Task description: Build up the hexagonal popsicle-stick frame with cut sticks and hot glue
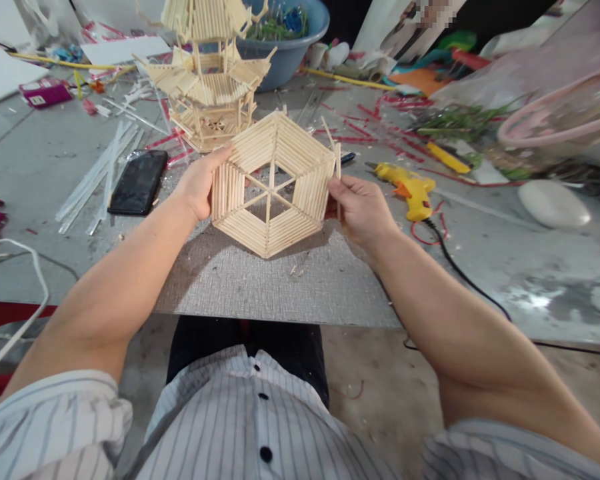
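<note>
A grey, cluttered table (260, 290) spreads across my head view, with bare floor (380, 393) below its near edge; at the back I see a blue basin (283, 67) with green stuff in it, and in front of that a tiered model (219, 87) built from pale sticks, standing upright with flared roofs.

The hexagonal frame (270, 190) is near the middle of my view, on the near side of the model; it is made of pale sticks in nested rows, with six spokes crossing an open centre, and its face is tipped towards me; whether its lowest corner touches the table I cannot tell.

My left hand (200, 185) grips the frame's left edge, some fingers hidden behind it; my right hand (361, 208) is closed at the right edge, thumb in front, with a thin stick (339, 163) standing upright beside the thumb; I cannot tell whether that stick is fixed to the frame.

Left of the frame lie a black phone (138, 182) and a bundle of clear strips (97, 180); to the right I have a yellow glue gun (411, 190) trailing a black cable (463, 277), a yellow cutter (449, 157) beyond it, and a smooth white oval object (554, 203) farther right.
</note>
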Motion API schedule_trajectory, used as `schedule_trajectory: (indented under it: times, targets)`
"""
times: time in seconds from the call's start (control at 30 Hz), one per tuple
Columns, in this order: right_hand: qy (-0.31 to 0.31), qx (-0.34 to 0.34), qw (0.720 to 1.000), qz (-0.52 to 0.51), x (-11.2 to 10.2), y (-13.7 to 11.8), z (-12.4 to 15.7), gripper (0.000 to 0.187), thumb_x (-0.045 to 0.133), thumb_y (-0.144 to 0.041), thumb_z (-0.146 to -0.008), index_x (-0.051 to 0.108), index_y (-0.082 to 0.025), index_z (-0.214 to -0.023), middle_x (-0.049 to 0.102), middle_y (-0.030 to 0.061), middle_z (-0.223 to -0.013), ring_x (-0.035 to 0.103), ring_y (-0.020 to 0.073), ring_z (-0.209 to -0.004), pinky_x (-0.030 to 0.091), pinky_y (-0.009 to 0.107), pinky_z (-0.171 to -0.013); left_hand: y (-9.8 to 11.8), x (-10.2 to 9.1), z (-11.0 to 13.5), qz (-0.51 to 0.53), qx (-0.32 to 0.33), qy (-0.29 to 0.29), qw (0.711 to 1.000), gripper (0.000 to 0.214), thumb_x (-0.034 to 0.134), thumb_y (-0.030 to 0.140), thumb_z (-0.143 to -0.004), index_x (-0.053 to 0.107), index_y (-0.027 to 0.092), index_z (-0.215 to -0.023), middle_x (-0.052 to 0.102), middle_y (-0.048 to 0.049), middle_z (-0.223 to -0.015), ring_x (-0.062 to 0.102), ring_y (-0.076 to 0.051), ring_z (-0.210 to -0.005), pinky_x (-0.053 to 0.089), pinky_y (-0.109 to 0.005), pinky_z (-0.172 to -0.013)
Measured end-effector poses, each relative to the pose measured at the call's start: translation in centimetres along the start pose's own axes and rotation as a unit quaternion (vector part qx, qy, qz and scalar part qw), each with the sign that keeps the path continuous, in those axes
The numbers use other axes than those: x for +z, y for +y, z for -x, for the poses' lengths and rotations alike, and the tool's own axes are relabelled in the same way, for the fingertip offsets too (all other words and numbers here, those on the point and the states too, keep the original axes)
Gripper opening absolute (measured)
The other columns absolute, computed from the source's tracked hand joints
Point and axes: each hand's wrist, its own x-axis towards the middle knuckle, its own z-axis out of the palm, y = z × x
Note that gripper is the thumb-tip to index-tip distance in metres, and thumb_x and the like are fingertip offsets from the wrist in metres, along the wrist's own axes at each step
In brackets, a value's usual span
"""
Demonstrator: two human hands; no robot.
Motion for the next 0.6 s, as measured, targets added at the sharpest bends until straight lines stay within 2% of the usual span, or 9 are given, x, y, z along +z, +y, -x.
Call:
schedule_trajectory:
  times: [0.23, 0.47, 0.6]
  targets:
    - [-0.009, -0.011, 1.0, 0.005, -0.15, 0.22, -0.12, 0.038, 0.066, -0.061, -0.073, 0.063, -0.023, -0.075, 0.065, 0.0019, -0.067, 0.068, 0.0226, -0.072, 0.053, 0.033, -0.05, -0.03, 0.05, 0.11, -0.024, 0.008, 0.0, 1.0, 0.029, 0.053, 0.043, -0.085, 0.065, 0.017, -0.094, 0.063, -0.0044, -0.066, 0.069, -0.026, -0.082, 0.057, -0.033, -0.064]
    - [-0.014, -0.011, 0.999, 0.027, -0.41, 0.43, -0.21, 0.038, 0.064, -0.061, -0.074, 0.061, -0.023, -0.074, 0.065, 0.0033, -0.068, 0.068, 0.0231, -0.073, 0.053, 0.034, -0.053, 0.28, -0.22, 0.68, -0.14, 0.028, -0.011, 0.99, 0.034, 0.05, 0.044, -0.086, 0.063, 0.016, -0.101, 0.067, -0.0052, -0.079, 0.068, -0.024, -0.091, 0.058, -0.035, -0.074]
    - [-0.019, -0.012, 0.999, 0.028, -0.49, 0.6, -0.29, 0.036, 0.064, -0.06, -0.076, 0.064, -0.024, -0.079, 0.066, 0.0042, -0.071, 0.067, 0.0238, -0.076, 0.053, 0.035, -0.054, 0.15, -0.34, 0.34, -0.159, 0.029, -0.011, 0.987, 0.035, 0.047, 0.044, -0.087, 0.062, 0.016, -0.101, 0.068, -0.0064, -0.084, 0.068, -0.023, -0.093, 0.058, -0.035, -0.074]
